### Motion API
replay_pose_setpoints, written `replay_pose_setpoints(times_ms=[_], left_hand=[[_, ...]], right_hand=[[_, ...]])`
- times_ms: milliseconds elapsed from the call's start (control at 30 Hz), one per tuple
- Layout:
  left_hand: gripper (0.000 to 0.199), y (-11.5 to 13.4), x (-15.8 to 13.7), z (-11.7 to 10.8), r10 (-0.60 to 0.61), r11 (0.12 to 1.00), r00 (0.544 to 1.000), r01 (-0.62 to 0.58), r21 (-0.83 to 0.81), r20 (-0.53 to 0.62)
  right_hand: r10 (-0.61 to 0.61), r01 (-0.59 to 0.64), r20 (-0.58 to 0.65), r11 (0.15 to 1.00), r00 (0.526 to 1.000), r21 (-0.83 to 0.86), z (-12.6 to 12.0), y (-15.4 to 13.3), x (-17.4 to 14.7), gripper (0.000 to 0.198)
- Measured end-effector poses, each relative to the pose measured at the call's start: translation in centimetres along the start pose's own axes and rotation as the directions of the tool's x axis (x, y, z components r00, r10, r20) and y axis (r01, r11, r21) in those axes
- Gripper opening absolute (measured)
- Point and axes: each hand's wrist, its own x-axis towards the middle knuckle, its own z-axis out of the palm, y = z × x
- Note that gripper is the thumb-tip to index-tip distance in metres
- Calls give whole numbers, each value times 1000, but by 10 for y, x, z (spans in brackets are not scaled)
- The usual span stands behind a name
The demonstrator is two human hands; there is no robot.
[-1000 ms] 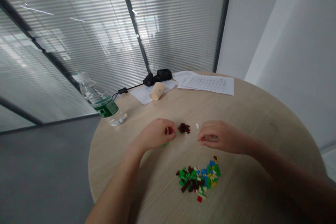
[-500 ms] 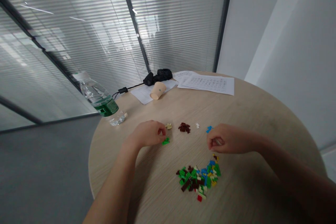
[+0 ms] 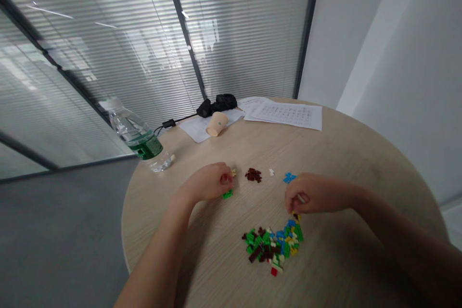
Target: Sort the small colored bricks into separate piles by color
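"Slatted blinds (image 3: 252, 33) behind glass fill the back of our head view, with a pale wall (image 3: 407, 57) on the right. What do we have on the round wooden table (image 3: 361, 154)?"

"At the far edge we see printed sheets (image 3: 285, 114), a beige cup (image 3: 217, 124) and a black bundle (image 3: 225, 102) with a cord; a clear bottle (image 3: 144, 144) with a green label stands at the left edge."

"And where are our toy bricks?"

"Most lie in a mixed pile (image 3: 267, 245) nearest us: green, brown, blue, yellow and cream, with a red brick (image 3: 274, 272) at its near edge. Beyond it, we count small groups by colour: green bricks (image 3: 227, 194), cream bricks (image 3: 234, 173), brown bricks (image 3: 253, 175), one white piece (image 3: 272, 172) and blue bricks (image 3: 288, 177)."

"Our left hand (image 3: 207, 184)?"

"Curled, thumb close to the fingertips, just beside the cream and green groups. We cannot tell whether it grips anything."

"Our right hand (image 3: 317, 192)?"

"Narrowed to a pinch, fingertips down at the yellow-and-brown bricks (image 3: 296, 216) at the pile's far end, just in front of the blue group. Whether it holds one, we cannot tell."
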Motion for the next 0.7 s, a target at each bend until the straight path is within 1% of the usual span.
replay_pose_setpoints(times_ms=[67, 167, 267, 333, 400, 467, 500, 533, 600, 700], left_hand=[[19, 0, 1, 2, 35, 999, 999, -34, -32, 29], [18, 0, 2, 3, 56, 997, 996, -52, -57, 74], [19, -1, 3, 4, 64, 996, 993, -58, -64, 99], [19, -1, 2, 4, 70, 996, 991, -63, -69, 110], [19, 0, 2, 4, 65, 996, 992, -58, -65, 112], [18, 2, 1, 2, 63, 997, 993, -58, -52, 95], [17, 4, 1, 1, 64, 997, 995, -62, -43, 71], [17, 6, 1, 0, 70, 997, 997, -69, -34, 41], [16, 10, 0, -2, 95, 995, 995, -95, -30, -27], [16, 18, 1, -1, 156, 984, 984, -163, -77, -84]], right_hand=[[3, -3, 12, 1000, 1000, 7, 1, -1, 1, 16], [13, -13, 26, 1000, 1000, 19, 2, -1, 2, 12], [23, -23, -6, 1000, 1000, -13, 2, -2, 2, 10], [12, -16, -78, 998, 997, -53, 2, -4, 4, 10], [-29, 14, -180, 997, 983, -82, 4, -7, 8, 12], [-78, 48, -287, 993, 955, -109, 9, -11, 14, 14], [-86, 46, -338, 991, 937, -125, 12, -12, 17, 14], [-88, 36, -381, 989, 920, -141, 17, -14, 21, 14], [-53, -21, -447, 987, 893, -158, 25, -18, 29, 13], [-24, -69, -479, 982, 878, -176, 36, -20, 39, 12]])
